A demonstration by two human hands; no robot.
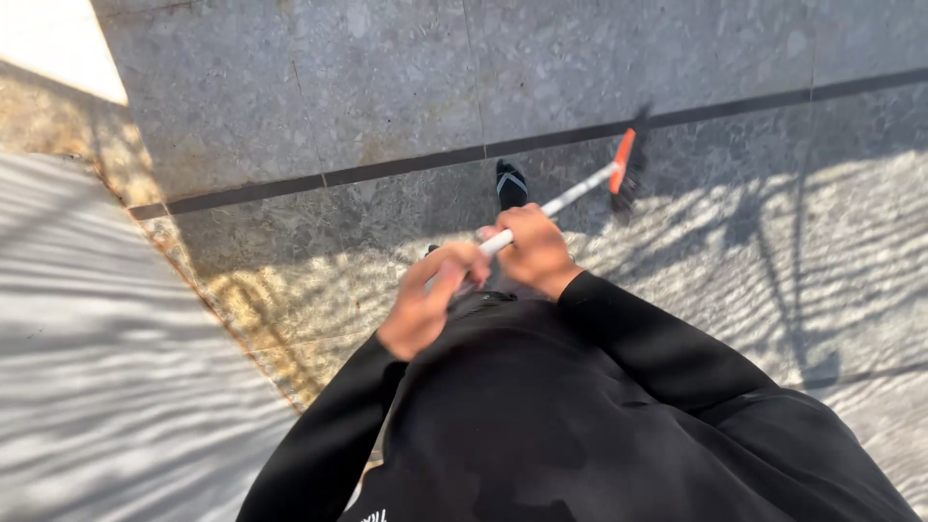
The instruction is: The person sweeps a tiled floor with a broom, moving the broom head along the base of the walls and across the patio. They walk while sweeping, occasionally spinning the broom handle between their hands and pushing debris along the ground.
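Down from the head camera: left hand (430,295) and right hand (534,253), each grip closed around white broom handle (570,198); orange broom head (623,162) at one o'clock on stone floor (387,87), beside black shoe (510,184).

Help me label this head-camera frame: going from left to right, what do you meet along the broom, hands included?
Left hand on the near end of the handle → right hand → bare white broom handle → orange broom head with dark bristles, over the stone floor.
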